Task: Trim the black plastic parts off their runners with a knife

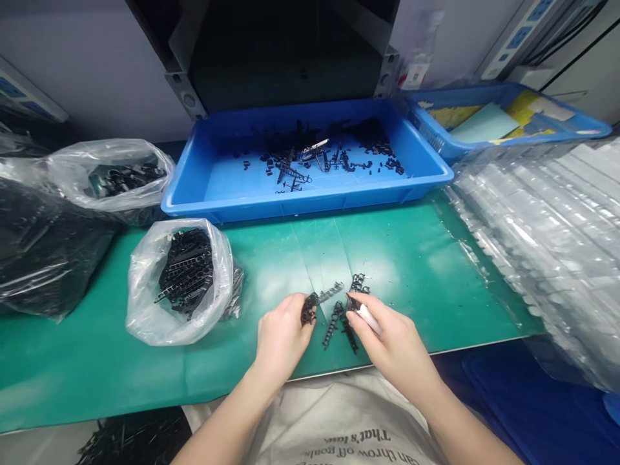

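Observation:
My left hand [283,332] is closed round a bunch of small black plastic strips [309,310]. One ladder-like black strip [330,294] sticks out from it to the right. In my right hand [393,332] is a slim tool with a white handle [369,319]; its dark tip points toward the strip but seems apart from it, and its exact kind cannot be made out. Between the hands, more loose ladder-like black pieces [332,326] lie on the green mat [271,252], and others [359,283] lie just beyond the right fingers.
A blue tray [300,206] with scattered black parts stands at the back. To the left are an open plastic bag [145,316] full of black strips and another bag [111,152]. Stacked clear plastic trays [547,213] and a blue basket [523,134] flank the right side.

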{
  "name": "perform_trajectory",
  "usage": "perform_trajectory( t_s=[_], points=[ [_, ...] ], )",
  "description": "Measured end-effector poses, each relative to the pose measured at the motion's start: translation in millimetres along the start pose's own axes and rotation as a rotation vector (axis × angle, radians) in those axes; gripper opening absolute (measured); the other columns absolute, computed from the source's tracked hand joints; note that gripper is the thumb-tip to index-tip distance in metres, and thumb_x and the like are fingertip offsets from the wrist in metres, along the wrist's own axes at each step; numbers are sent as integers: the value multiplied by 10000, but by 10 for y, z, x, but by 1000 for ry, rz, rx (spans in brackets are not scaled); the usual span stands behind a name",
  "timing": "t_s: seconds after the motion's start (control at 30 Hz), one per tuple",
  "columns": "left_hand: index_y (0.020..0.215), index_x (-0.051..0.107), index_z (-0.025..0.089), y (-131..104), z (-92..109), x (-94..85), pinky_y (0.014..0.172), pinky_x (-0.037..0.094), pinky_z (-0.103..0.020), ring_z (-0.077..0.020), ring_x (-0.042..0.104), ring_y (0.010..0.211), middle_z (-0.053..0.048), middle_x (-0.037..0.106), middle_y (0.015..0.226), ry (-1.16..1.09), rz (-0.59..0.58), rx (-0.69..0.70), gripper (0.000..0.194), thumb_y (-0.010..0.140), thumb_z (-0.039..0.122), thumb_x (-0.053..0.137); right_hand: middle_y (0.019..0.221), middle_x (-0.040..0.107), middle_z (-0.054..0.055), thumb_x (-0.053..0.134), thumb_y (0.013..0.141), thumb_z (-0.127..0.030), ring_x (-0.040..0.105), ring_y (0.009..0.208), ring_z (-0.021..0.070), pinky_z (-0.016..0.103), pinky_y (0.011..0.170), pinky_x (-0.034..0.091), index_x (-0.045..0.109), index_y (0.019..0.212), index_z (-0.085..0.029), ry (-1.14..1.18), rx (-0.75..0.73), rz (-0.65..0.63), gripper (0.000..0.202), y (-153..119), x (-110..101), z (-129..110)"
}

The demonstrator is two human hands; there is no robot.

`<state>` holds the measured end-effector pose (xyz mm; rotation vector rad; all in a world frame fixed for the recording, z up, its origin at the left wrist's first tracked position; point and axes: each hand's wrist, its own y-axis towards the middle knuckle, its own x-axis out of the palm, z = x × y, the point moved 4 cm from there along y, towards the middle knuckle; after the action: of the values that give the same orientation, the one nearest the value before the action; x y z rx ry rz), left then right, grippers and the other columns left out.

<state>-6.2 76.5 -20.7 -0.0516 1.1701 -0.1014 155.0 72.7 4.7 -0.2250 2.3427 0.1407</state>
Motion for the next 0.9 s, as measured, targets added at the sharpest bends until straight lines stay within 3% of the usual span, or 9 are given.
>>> perform_trajectory(
  t_s=[0.1, 0.17, 0.27, 0.37, 0.43, 0.53, 0.63, 0.8, 0.9],
  points=[
    [746, 539, 187, -70, -8, -137, 530, 382, -241, -158, 552, 571, -4, 589, 644, -122, 193, 13, 100, 811, 224, 473, 812, 684, 63, 436, 843, -304, 642, 706, 215, 301, 610, 495, 590, 1019, -169, 96, 57, 13, 270, 60, -13, 3],
    [711, 524, 194, -149, 30, -198, 510, 372, -224, -130, 508, 518, 23, 547, 590, -254, 219, 57, 100, 800, 234, 498, 790, 681, 56, 461, 825, -329, 641, 715, 213, 303, 635, 490, 591, 1018, -170, 188, 100, 15, 282, 109, -20, 12],
    [681, 525, 195, -250, 86, -221, 497, 363, -214, -114, 476, 502, 35, 521, 567, -456, 110, 60, 103, 769, 245, 543, 656, 654, 21, 455, 833, -351, 601, 574, 170, 260, 530, 449, 602, 924, -178, 353, 165, -48, 245, 165, -14, 10],
    [711, 547, 186, -275, 75, -164, 466, 346, -207, -105, 446, 492, 46, 496, 560, -791, -89, -83, 162, 643, 269, 669, 579, 601, -15, 458, 848, -334, 503, 465, 112, 213, 441, 368, 589, 811, -178, 507, 161, -165, 207, 178, 12, -48],
    [743, 551, 178, -252, 68, -118, 470, 354, -201, -100, 441, 511, 45, 500, 588, -1055, -170, -187, 277, 550, 267, 728, 570, 575, -32, 472, 849, -305, 498, 495, 101, 200, 466, 370, 584, 799, -179, 589, 124, -243, 176, 169, 41, -108],
    [759, 555, 160, -195, 120, -53, 555, 398, -206, -107, 482, 597, 14, 544, 671, -1267, -247, -227, 249, 590, 259, 708, 607, 573, -27, 463, 857, -281, 539, 579, 108, 203, 542, 412, 578, 799, -180, 672, 94, -312, 164, 148, 82, -166],
    [740, 555, 152, -180, 169, 19, 479, 347, -191, -76, 408, 497, 36, 477, 575, -1329, -299, -256, 173, 704, 300, 636, 716, 607, 6, 434, 871, -306, 573, 655, 137, 242, 609, 452, 562, 931, -177, 588, 64, -263, 192, 127, 53, -143],
    [683, 521, 153, -209, 114, 52, 386, 202, -172, -45, 221, 404, 94, 285, 452, -1398, -223, -329, 224, 725, 345, 628, 1031, 622, 80, 304, 932, -284, 584, 909, 196, 338, 766, 465, 502, 1167, -183, 156, -155, -210, 324, 56, -66, -110],
    [694, 536, 151, -215, 98, 50, 392, 196, -180, -47, 204, 407, 96, 269, 452, -1383, -239, -305, 219, 726, 347, 629, 1006, 641, 74, 311, 933, -225, 601, 873, 201, 336, 714, 490, 515, 1177, -179, -6, -279, -236, 321, 2, -56, -146]
  ],
)
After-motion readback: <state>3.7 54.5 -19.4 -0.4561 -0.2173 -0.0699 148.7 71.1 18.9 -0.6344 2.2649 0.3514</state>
